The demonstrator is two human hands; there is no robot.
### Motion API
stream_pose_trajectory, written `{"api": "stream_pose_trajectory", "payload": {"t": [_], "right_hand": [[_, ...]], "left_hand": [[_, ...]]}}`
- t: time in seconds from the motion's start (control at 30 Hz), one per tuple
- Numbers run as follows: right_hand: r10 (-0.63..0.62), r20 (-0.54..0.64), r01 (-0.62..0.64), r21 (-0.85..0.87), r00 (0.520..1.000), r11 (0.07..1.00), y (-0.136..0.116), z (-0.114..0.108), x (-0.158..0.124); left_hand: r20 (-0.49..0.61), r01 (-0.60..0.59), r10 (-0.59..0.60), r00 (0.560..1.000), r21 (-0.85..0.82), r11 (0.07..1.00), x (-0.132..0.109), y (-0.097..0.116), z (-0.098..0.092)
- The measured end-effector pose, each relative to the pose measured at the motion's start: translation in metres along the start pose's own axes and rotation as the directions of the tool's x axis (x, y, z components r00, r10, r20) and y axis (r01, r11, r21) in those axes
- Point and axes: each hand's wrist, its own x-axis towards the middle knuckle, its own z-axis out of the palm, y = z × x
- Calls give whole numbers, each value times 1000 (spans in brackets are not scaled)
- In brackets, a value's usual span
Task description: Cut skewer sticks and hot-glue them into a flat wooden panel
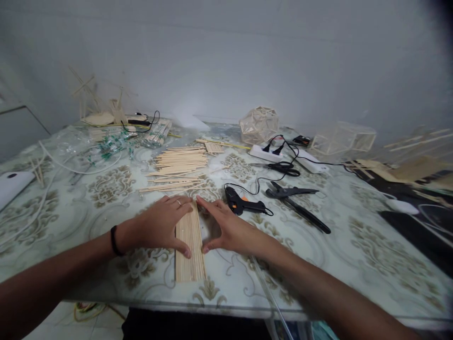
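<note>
A narrow panel of thin wooden sticks (189, 236) laid side by side lies flat near the table's front edge. My left hand (161, 224) rests over its left side, thumb on the sticks and fingers stretched toward the far end. Along the right edge, my right hand (226, 226) touches with thumb and index fingertip, set wide apart. Neither hand wraps round the panel. Just beyond it lies a pile of loose sticks (180, 160). A black hot glue gun (244, 202) is on its side to the right of my right hand.
Black-handled pliers (297, 203) and scissors (279, 167) lie right of the glue gun, near a white power strip (265, 153) with cables. Stick-frame models, including a rounded one (259, 125), stand at the back. Plastic wrapping (71, 144) and a white cable are at left.
</note>
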Motion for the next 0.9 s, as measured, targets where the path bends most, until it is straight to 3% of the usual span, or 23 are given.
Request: {"api": "stream_pose_trajectory", "payload": {"t": [0.37,0.9], "right_hand": [[-26,-21,26,4,999,1000,2,-3,-2],[-29,-41,29,-4,999,1000,-1,-2,0]], "left_hand": [[-11,-50,50,999,-32,998,-2,-7,-8],[-10,-3,2,1000,-80,997,3,-9,-3]]}}
